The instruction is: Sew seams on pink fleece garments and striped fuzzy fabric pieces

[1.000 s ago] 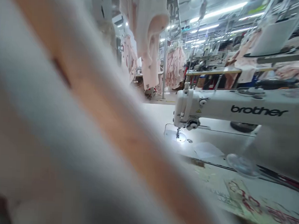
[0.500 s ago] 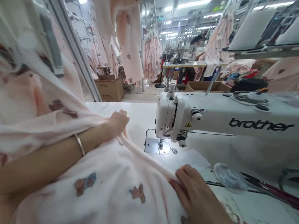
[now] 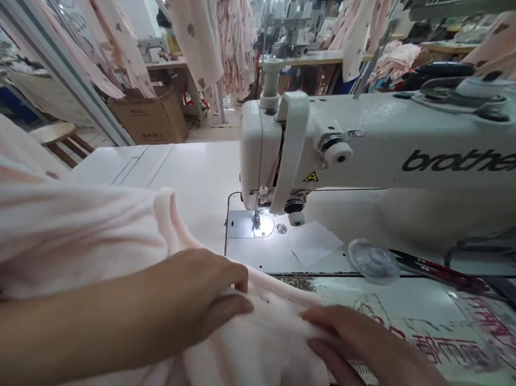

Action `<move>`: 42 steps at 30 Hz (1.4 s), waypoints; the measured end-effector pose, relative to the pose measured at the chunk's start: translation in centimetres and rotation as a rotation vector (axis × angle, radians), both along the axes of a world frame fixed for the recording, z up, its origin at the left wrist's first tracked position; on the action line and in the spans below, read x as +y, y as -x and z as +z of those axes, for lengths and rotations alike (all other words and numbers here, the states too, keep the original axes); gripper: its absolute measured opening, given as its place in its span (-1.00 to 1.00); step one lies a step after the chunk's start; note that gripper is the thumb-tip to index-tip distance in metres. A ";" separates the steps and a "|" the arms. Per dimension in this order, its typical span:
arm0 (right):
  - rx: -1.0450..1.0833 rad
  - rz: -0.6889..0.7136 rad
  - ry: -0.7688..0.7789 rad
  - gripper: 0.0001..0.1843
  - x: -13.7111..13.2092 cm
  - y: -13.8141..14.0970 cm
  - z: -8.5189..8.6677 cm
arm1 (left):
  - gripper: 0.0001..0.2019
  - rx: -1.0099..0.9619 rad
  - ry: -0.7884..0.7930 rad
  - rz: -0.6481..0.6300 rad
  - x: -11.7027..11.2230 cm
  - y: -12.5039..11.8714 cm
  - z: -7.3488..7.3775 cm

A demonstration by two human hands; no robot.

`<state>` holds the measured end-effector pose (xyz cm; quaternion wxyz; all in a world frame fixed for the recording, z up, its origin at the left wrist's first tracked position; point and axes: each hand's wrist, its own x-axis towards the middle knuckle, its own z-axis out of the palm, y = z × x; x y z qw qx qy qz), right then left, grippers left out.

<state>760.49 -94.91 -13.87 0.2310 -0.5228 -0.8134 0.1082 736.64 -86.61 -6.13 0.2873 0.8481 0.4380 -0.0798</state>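
Note:
A pale pink fleece garment (image 3: pixel 107 230) lies over the left and front of the sewing table, its banded edge curving toward the middle. My left hand (image 3: pixel 208 289) pinches this edge between thumb and fingers. To its right, my right hand (image 3: pixel 353 344) grips the same edge, the cloth between thumb and fingers. Both hands are in front of the white sewing machine (image 3: pixel 331 145), whose lit presser foot (image 3: pixel 257 221) stands over the metal plate with no cloth under it. The garment's lower part drops out of view at the front.
A white paper scrap (image 3: pixel 314 243), a clear round plastic piece (image 3: pixel 374 261) and dark red scissors (image 3: pixel 441 271) lie right of the needle plate. Beyond the table are a cardboard box (image 3: pixel 151 116), a wooden stool (image 3: pixel 54 134) and hanging pink garments (image 3: pixel 236 40). People sit farther back.
My left hand has come nearer and closer to my right hand, taking the garment's edge there. The raised cloth at left has dropped lower. The view has tilted down toward the machine.

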 end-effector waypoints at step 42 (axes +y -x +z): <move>0.229 0.113 0.784 -0.81 11.7 1.1 2.1 | -0.81 -0.317 0.245 0.218 5.2 -1.8 -5.5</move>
